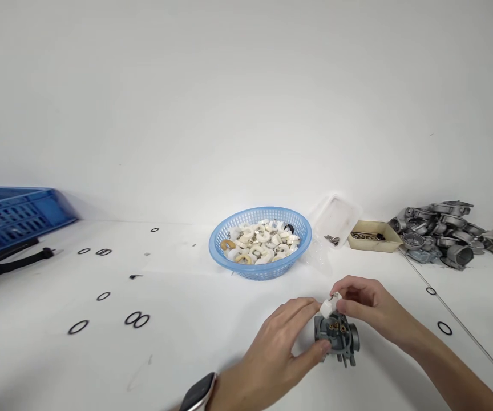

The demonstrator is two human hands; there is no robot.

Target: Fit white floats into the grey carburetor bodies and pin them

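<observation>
A grey metal carburetor body sits on the white table with its open side up, showing brass parts inside. My left hand grips it from the left, with the thumb at its near side and the fingers at the far side. Between the fingertips of my right hand is a white plastic carburetor float. The float is tilted over the far edge of the carburetor body; whether the two touch, I cannot tell. Beyond my hands, a blue plastic basket holds many similar white and yellowish floats.
A beige tray of small dark parts and a clear tray with small screws stand right of the basket. Grey metal castings are piled farther right. Black rubber rings lie scattered leftward, near a blue crate.
</observation>
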